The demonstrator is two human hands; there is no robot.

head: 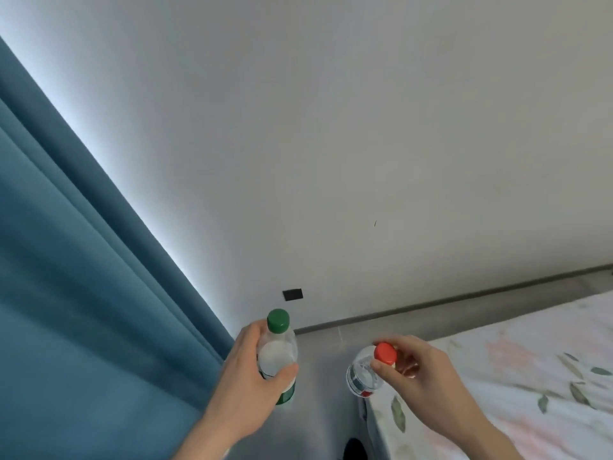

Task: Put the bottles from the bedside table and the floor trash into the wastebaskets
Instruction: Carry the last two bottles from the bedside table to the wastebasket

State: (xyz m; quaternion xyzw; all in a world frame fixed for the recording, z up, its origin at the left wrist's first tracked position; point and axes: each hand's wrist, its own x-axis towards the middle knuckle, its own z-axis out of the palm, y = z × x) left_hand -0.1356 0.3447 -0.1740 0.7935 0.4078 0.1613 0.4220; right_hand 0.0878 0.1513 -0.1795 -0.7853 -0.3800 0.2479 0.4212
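Note:
My left hand [247, 373] is wrapped around the body of a clear plastic bottle with a green cap [278, 351] and a green label, held upright. My right hand [418, 376] pinches the neck of a second clear bottle with a red cap [365, 373], which hangs tilted below the fingers. Both bottles are held in the air above the grey floor [318, 419], side by side and apart. No wastebasket and no bedside table are in view.
A blue curtain [83, 293] fills the left side. A bed with a floral sheet [517, 370] lies at the right. A white wall [331, 144] with a small dark socket plate [292, 294] and a grey skirting stands ahead. A dark object [353, 449] shows at the bottom edge.

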